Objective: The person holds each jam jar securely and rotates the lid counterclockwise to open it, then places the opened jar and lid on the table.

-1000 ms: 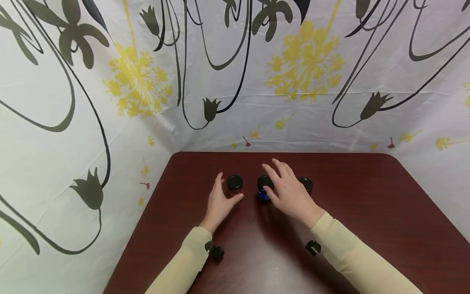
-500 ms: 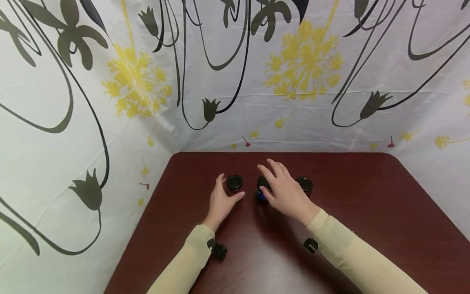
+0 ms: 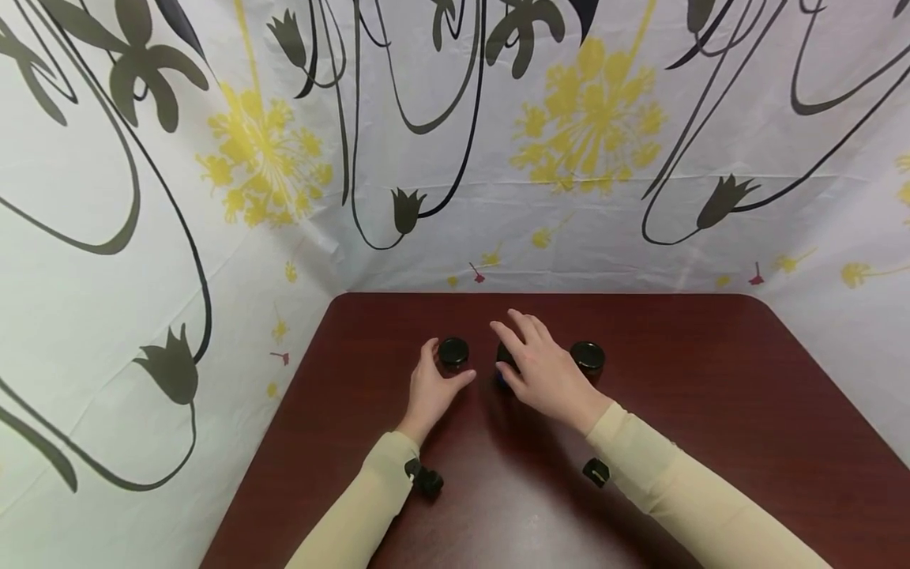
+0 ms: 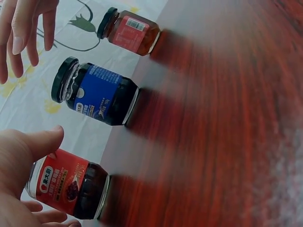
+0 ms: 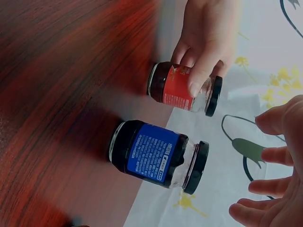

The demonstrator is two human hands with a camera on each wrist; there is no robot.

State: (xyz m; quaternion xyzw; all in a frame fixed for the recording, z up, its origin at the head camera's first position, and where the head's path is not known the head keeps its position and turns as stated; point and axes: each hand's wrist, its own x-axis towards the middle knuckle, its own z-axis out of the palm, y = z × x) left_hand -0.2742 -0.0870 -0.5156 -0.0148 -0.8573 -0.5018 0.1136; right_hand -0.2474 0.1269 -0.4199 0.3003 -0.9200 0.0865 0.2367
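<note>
Three small glass jars with black lids stand upright in a row. My left hand (image 3: 435,395) is curled round the left one, a red-labelled jar (image 4: 64,182) with dark contents; its thumb (image 5: 202,78) lies over the label side and the fingers are on the other side. Beside the middle jar, a blue-labelled jar (image 5: 154,151), my right hand (image 3: 547,371) hovers with fingers spread and a gap to the lid. In the head view this hand hides most of that jar. On the right stands a jar with a pinkish-red label (image 4: 130,34) and amber contents.
The jars stand toward the far side of a dark reddish-brown wooden table (image 3: 682,411). Behind and to the left hangs a white cloth (image 3: 426,158) with grey and yellow flower prints. A small black wrist device (image 3: 426,480) sits at the left cuff.
My right hand has shifted slightly left over the blue-labelled jar, uncovering more of the right jar. My left hand has moved slightly right, closer round the red-labelled jar. The jars stay in place.
</note>
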